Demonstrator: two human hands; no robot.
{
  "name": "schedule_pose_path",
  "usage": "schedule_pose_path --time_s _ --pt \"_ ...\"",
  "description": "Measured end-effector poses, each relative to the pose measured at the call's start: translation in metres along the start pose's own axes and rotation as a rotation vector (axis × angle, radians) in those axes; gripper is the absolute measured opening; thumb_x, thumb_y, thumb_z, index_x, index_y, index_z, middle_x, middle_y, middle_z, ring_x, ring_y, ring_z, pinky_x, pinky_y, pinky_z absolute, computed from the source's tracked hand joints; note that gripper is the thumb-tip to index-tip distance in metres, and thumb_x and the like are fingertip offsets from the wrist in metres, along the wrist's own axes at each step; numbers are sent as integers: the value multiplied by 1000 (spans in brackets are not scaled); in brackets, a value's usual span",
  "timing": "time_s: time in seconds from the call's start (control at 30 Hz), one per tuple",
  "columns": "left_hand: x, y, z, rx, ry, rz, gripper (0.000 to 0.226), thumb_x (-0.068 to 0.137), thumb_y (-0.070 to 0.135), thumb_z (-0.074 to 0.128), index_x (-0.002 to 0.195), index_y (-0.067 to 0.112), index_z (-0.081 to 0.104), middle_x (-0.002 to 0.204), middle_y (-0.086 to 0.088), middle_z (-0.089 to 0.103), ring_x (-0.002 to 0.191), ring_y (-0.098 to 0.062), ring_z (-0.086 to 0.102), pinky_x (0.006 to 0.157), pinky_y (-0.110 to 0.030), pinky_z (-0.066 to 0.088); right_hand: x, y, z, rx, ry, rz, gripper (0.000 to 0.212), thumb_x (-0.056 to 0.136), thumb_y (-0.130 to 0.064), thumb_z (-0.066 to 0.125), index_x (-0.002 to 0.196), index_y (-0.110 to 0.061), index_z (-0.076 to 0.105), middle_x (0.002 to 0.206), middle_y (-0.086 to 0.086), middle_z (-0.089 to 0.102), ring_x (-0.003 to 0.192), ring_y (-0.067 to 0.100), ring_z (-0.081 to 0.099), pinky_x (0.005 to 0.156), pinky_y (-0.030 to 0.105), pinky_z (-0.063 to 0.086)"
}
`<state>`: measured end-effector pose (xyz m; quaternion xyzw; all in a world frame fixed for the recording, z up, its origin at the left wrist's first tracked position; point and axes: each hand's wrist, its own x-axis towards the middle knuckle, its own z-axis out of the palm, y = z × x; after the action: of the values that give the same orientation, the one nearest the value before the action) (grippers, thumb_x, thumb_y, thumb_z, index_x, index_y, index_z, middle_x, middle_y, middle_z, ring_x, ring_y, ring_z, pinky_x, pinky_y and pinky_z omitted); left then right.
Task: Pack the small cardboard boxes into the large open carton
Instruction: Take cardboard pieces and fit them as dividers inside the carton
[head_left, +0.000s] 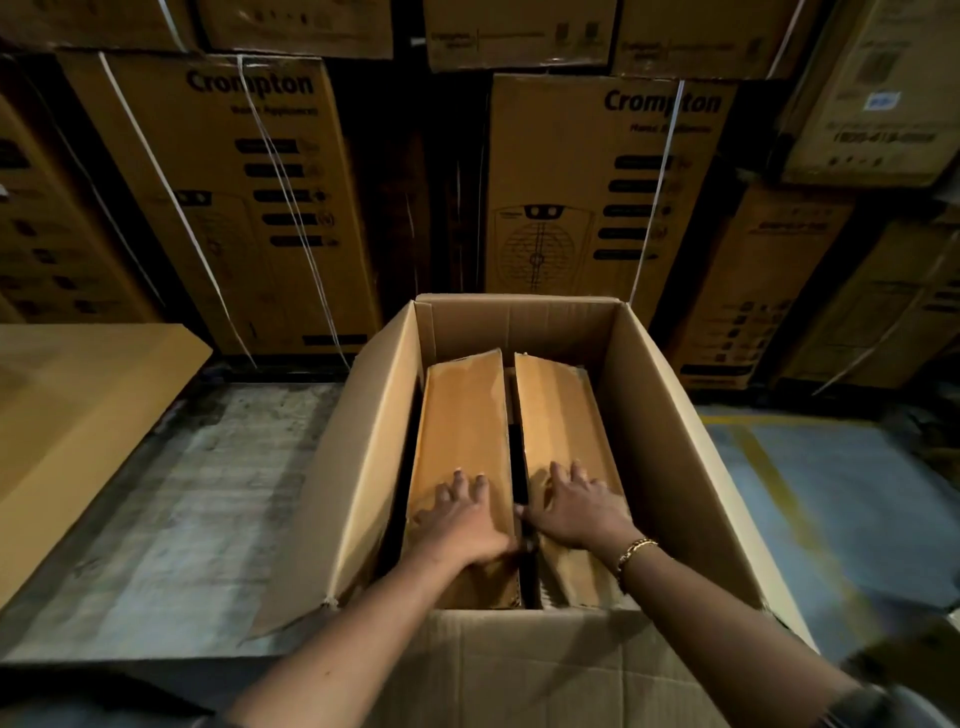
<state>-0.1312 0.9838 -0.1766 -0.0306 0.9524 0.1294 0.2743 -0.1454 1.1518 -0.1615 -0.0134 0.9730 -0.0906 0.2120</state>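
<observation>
The large open carton (363, 441) stands on the floor in front of me, its flaps spread outward. Inside it lie two long small cardboard boxes side by side with a dark gap between them. My left hand (462, 519) rests flat, fingers spread, on the near end of the left small box (465, 410). My right hand (576, 506), with a gold bracelet at the wrist, lies flat on the near end of the right small box (558, 405). Neither hand grips anything; the thumbs reach toward the gap.
Tall printed appliance cartons (608, 182) with white straps are stacked as a wall right behind the open carton. A flat cardboard surface (78, 415) sits at the left. Bare concrete floor (208, 493) lies left of the carton and painted floor at the right.
</observation>
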Motion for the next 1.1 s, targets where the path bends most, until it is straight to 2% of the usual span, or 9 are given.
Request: schedule_pose_path --time_s 0.13,0.2,0.27,0.37,0.57,0.77,0.97,1.03,1.1 --pt "-2 9 -1 17 35 11 109 80 65 61 159 23 -3 167 -14 -3 150 -41 13 117 -52 28 -3 -8 -5 -37 -7 -4 88 88 -67 45 158 -20 21 158 17 34 136 40 45 106 47 45" --pt "-13 2 -19 -32 106 37 100 82 60 57 159 23 6 163 -14 21 141 -37 37 109 -44 39 -10 -3 -22 1 32 -29 72 91 -61 44 150 -22 34 136 13 56 117 33 60 94 44 53" --pt "-28 -19 -39 -129 239 36 73 87 48 53 151 29 22 138 -11 54 111 -28 61 87 -38 52 -18 12 -46 76 117 -10 57 93 -54 45 141 -25 41 113 6 65 99 27 66 84 42 58" --pt "-41 -67 -60 -252 478 -71 29 97 30 51 122 29 39 95 -1 63 67 -14 59 58 -32 53 -29 49 -78 100 242 121 46 94 -40 45 137 -21 43 114 10 65 104 34 64 83 40 53" --pt "-31 -86 -58 -270 615 -118 42 98 26 55 139 18 51 110 -3 67 66 -7 50 53 -25 42 -41 62 -73 73 221 138 49 94 -20 51 141 -18 38 84 -1 50 76 21 51 61 32 43" --pt "-29 -69 -84 -203 712 -122 43 98 23 56 140 16 52 117 -10 66 84 -21 60 61 -31 48 -21 68 -95 97 313 155 46 94 -16 50 139 -16 40 97 9 54 83 26 53 72 41 53" --pt "-17 -48 -78 -98 697 -105 25 96 18 54 120 15 59 99 -7 67 76 -19 57 60 -31 49 7 72 -92 87 237 157 49 97 -17 51 144 -12 38 95 5 55 84 24 54 68 33 48" --pt "-15 -42 -75 -39 697 -77 26 96 18 55 122 15 58 97 -7 69 77 -21 64 58 -29 46 10 72 -94 28 225 174 46 99 -17 46 143 -10 37 111 10 62 95 28 60 81 40 55" --pt "-15 -38 -73 -6 711 -58 28 96 18 55 124 15 57 99 -8 70 84 -22 69 61 -30 48 11 68 -88 -247 280 202 59 101 -19 41 155 -8 21 142 17 51 123 33 54 98 43 50"
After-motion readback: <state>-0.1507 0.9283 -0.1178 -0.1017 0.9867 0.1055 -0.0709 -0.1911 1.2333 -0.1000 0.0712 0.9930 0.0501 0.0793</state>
